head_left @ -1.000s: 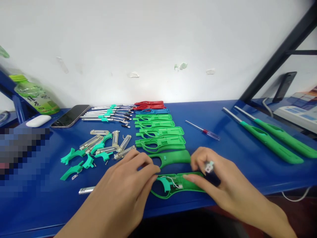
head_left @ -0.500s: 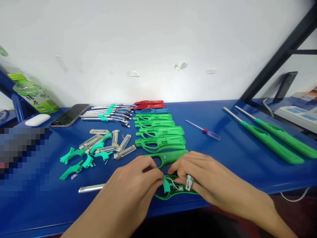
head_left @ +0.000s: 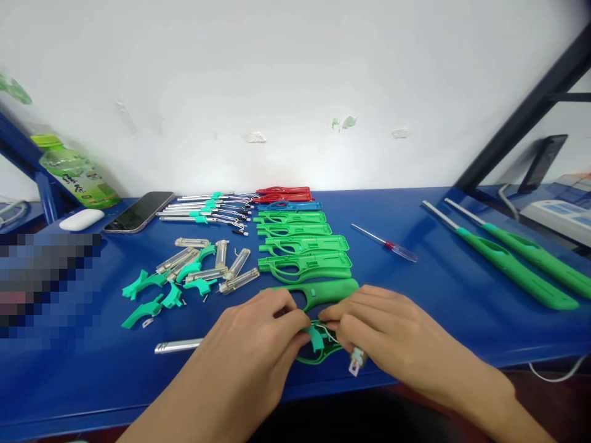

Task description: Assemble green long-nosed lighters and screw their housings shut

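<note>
Near the table's front edge lies an open green lighter shell with its metal tube pointing left. My left hand is closed, thumb and forefinger pinching the teal trigger inside that shell. My right hand works beside it, fingertips at the shell's upper edge by a white wire. A small part with a whitish clip end sticks out below the right fingers, most of it hidden in the palm. Just behind the hands rests a green shell half.
Several green shell halves, a blue one and red ones line up toward the wall. Clear fuel tanks, teal triggers and metal tubes lie left. A screwdriver and two assembled lighters lie right. A phone and bottle stand far left.
My right fingertips have shifted left toward the trigger, covering more of the shell. The clip-ended part in that hand has tipped lower. The whole view has shifted slightly.
</note>
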Available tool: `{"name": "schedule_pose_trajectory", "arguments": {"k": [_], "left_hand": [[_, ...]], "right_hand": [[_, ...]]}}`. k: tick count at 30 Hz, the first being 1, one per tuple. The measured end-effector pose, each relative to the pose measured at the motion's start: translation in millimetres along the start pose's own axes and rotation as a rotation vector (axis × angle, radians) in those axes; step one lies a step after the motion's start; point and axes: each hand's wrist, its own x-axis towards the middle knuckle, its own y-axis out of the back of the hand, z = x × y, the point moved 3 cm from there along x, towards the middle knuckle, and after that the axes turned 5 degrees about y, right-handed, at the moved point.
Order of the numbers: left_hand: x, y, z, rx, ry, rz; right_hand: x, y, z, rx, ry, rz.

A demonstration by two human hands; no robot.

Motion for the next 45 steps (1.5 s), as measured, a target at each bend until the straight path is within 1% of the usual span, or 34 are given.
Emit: {"name": "schedule_pose_trajectory", "arguments": {"k": [7, 20, 26, 29, 31, 34, 37, 39, 41, 45], "left_hand": [[0.7, -4.4, -2.4, 0.047, -0.021, 0.02], [-1.1, -4.9, 1.6, 0.065, -0.08, 0.142], [-1.9, -6.3, 0.9, 0.05, -0.069, 0.144], [-3.1, -4.8, 3.7, 0.042, -0.048, 0.137], [-2.7, -2.9, 7.0, 0.041, -0.023, 0.156], [0.4, -2.5, 13.0, 0.112, -0.003, 0.213], [4.5, -7.3, 17.3, 0.19, -0.014, 0.233], [5.9, -10.7, 18.1, 0.19, -0.013, 0.233], [6.0, -12.6, 17.9, 0.182, -0.006, 0.232], [4.3, -13.4, 17.0, 0.166, 0.009, 0.225]], "right_hand": [[5.2, 2.9, -5.4, -0.086, 0.068, 0.024], [3.9, 2.1, -4.4, -0.091, 0.075, 0.107], [2.1, 2.0, -2.8, -0.043, 0.032, 0.137], [-0.5, 0.6, -0.8, -0.003, 0.006, 0.158], [-3.2, -1.6, 0.8, 0.032, -0.011, 0.162], [-6.9, -5.6, 3.1, 0.103, -0.036, 0.156], [-8.4, -7.6, 4.1, 0.168, -0.056, 0.149], [-9.0, -5.6, 4.4, 0.191, -0.08, 0.151], [-10.9, -0.2, 5.1, 0.189, -0.141, 0.166], [-19.8, 14.3, 5.6, 0.082, -0.286, 0.196]]}}
